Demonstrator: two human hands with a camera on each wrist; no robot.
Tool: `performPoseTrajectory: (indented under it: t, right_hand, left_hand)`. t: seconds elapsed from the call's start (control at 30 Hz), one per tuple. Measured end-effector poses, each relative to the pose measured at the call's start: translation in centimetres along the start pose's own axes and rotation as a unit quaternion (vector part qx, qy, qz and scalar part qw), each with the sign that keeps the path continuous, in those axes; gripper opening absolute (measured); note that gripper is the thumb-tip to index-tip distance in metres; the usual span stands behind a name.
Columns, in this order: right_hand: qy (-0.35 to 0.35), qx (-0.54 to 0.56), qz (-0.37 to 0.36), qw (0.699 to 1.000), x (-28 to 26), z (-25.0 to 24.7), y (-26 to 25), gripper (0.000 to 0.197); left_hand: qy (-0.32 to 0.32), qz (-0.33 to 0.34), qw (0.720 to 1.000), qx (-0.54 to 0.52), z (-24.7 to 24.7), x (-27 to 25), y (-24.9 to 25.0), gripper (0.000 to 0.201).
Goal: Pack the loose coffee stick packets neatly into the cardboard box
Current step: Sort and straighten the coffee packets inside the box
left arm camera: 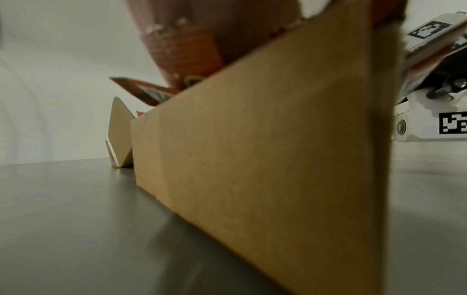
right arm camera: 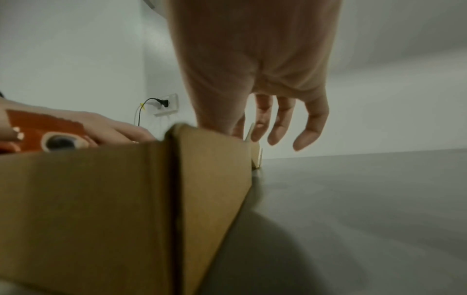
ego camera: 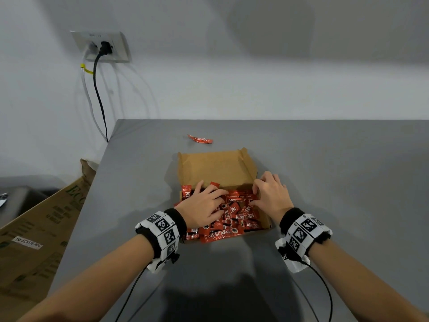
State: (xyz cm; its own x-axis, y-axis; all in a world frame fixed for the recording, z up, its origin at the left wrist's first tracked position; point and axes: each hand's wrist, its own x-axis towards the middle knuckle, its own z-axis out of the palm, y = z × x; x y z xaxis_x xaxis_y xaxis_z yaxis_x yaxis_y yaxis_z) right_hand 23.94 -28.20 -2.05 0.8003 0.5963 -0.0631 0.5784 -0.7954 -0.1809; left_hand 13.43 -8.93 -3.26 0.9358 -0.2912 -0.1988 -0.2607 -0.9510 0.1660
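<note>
Centrally in the head view, an open cardboard box (ego camera: pixel 218 167) sits on a grey table (ego camera: pixel 325 170), its lid flap folded back toward the top of the frame. Red coffee stick packets (ego camera: pixel 241 213) fill the box in a loose, jumbled heap, and a few spill over its near edge at the lower middle. The left hand (ego camera: pixel 204 204) lies palm-down on the heap at the box's left side, fingers spread and fairly straight, pressing on the packets without closing around any. The right hand (ego camera: pixel 271 194) is at the box's right wall, with its thumb and first fingers bent onto packets near that wall; whether they actually pinch one cannot be told. In the right wrist view its other fingers (right arm camera: pixel 310 127) hang loosely outside the wall. One stray packet (ego camera: pixel 200 138) lies alone on the table above the box. At upper left, a wall socket (ego camera: pixel 102 46) holds a black plug.
</note>
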Motion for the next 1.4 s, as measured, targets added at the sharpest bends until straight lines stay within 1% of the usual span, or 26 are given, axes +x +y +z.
performPoseTrajectory:
  t: [0.07,0.17,0.37,0.67,0.8,0.93,1.03,1.23,1.4]
  right_hand:
    - [-0.003,0.041,0.006,0.999,-0.08,0.16,0.18,0.031]
    - [-0.009,0.073,0.015,0.997,0.13,0.43,-0.15,0.029]
    - [-0.005,0.079,0.028,0.996,0.35,0.4,-0.52,0.03]
    - [-0.008,0.108,0.023,0.994,0.37,0.31,-0.52,0.029]
    - [-0.005,0.104,0.022,0.994,0.15,0.54,-0.52,0.028]
    - [0.0,0.097,0.025,0.995,-0.17,0.81,-0.6,0.029]
    - [0.002,0.099,0.03,0.995,-0.21,0.8,-0.68,0.029]
    - [-0.006,0.112,0.025,0.993,-0.25,0.53,-0.3,0.025]
    - [-0.002,0.109,0.026,0.994,-0.25,0.61,-0.37,0.023]
  left_hand:
    - [-0.002,-0.002,1.0,0.0,-0.07,-0.02,0.0,0.044]
    - [-0.008,-0.002,1.0,0.002,-0.17,-0.05,0.04,0.045]
    - [-0.01,-0.001,1.0,0.002,-0.36,-0.06,0.03,0.045]
    - [0.027,0.0,0.999,-0.031,-0.15,-0.19,0.04,0.045]
    - [0.017,0.007,1.0,-0.004,-0.02,-0.14,-0.01,0.052]
    - [0.007,0.018,0.999,0.045,0.21,-0.06,-0.19,0.075]
    - [0.016,0.02,0.998,0.049,0.41,-0.02,-0.17,0.075]
    - [0.013,0.02,0.999,0.035,0.32,-0.01,-0.19,0.076]
    - [0.014,0.02,0.999,0.02,0.43,-0.05,-0.15,0.073]
